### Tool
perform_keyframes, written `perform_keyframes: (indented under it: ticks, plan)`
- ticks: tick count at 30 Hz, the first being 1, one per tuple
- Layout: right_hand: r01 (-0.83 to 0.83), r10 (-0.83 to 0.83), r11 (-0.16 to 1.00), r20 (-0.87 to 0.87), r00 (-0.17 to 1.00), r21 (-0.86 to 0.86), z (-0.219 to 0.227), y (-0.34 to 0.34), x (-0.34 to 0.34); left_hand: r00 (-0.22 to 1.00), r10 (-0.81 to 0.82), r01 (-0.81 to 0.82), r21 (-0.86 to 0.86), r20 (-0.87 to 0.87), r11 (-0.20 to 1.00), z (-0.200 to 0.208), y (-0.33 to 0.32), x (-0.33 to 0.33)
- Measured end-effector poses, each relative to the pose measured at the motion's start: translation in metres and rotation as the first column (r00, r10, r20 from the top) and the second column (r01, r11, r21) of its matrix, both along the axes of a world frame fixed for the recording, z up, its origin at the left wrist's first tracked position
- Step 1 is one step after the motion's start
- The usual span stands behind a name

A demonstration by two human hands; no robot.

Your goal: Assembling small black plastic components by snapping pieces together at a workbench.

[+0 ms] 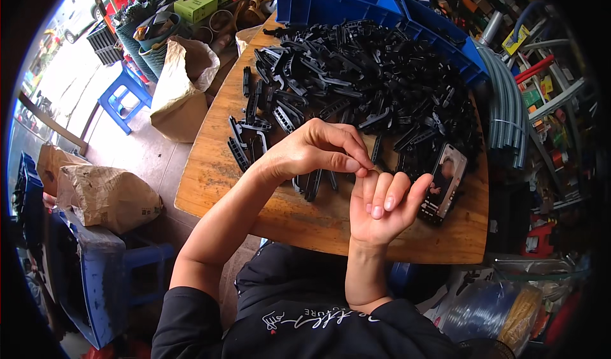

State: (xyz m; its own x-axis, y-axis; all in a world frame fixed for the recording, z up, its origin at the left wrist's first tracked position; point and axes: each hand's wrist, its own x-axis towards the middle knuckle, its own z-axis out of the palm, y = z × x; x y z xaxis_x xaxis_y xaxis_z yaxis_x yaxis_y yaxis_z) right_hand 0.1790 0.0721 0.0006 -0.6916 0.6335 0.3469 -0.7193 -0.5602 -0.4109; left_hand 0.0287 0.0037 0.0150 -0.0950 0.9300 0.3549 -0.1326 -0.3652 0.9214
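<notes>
Parts (382, 66) heaped on surface (445, 244) ahead of me: likely light, stiff plastic; grip mid-length. My left hand (310, 150) fingertips meet my half-curled right hand (385, 209); can't tell if either grips anything.

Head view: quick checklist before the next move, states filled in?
1. Both hands visible: ok. Left hand and right hand meet at the fingertips above the wooden table.
2. Something pinched between the fingertips: cannot tell, too small to make out.
3. Black plastic parts near the hands: ok, the heap lies just beyond them and looks reachable.
4. Parts laid out in order: not ok, they lie jumbled over one another.
5. Phone free of contact: cannot tell. It stands close beside the right thumb.
6. Blue bin present: ok, behind the heap.
</notes>
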Motion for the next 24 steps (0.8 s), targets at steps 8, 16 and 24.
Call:
perform_keyframes:
  ticks: [8, 16, 24]
  plan:
    - [0.124, -0.128, 0.988, 0.038, 0.991, 0.092, 0.002, -0.0032, 0.0003, 0.988, 0.107, -0.107, 0.005, -0.112, 0.994, 0.0025, -0.0014, 0.0009]
    - [0.194, -0.214, 0.951, 0.059, 0.975, 0.239, -0.0016, -0.0037, 0.0019, 0.976, 0.122, -0.119, 0.028, -0.182, 0.993, 0.0049, -0.0023, 0.0003]
    - [0.214, -0.235, 0.957, 0.091, 0.968, 0.196, 0.0, -0.0039, 0.0035, 0.947, 0.166, -0.141, 0.111, -0.273, 0.984, 0.0032, -0.0012, -0.0005]
